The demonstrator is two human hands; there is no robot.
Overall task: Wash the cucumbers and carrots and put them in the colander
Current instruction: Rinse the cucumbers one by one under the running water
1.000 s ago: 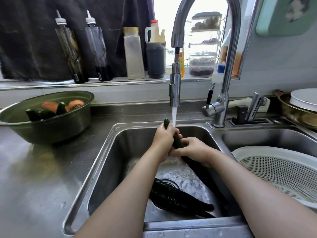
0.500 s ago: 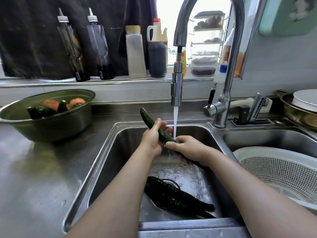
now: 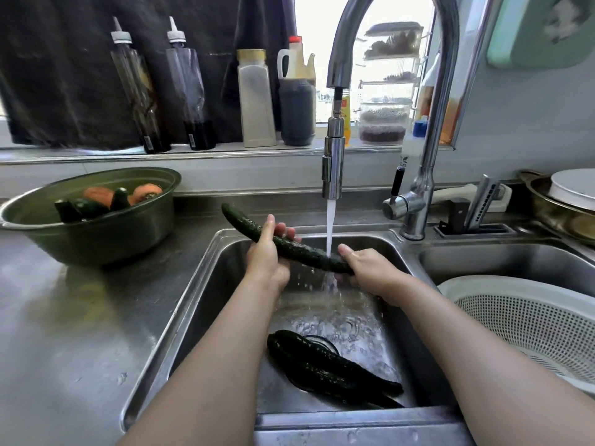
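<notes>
Sink (image 3: 206, 284) holds cucumbers (image 3: 328, 368); left hand (image 3: 265, 255) and right hand (image 3: 370, 268) fingers (image 3: 280, 228) grip 1 cucumber (image 3: 299, 251).

Home kitchen, steel sink (image 3: 225, 252), condiment bottles (image 3: 257, 101)

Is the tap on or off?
On: a white stream of water falls from the spout onto the cucumber and splashes into the sink.
</notes>
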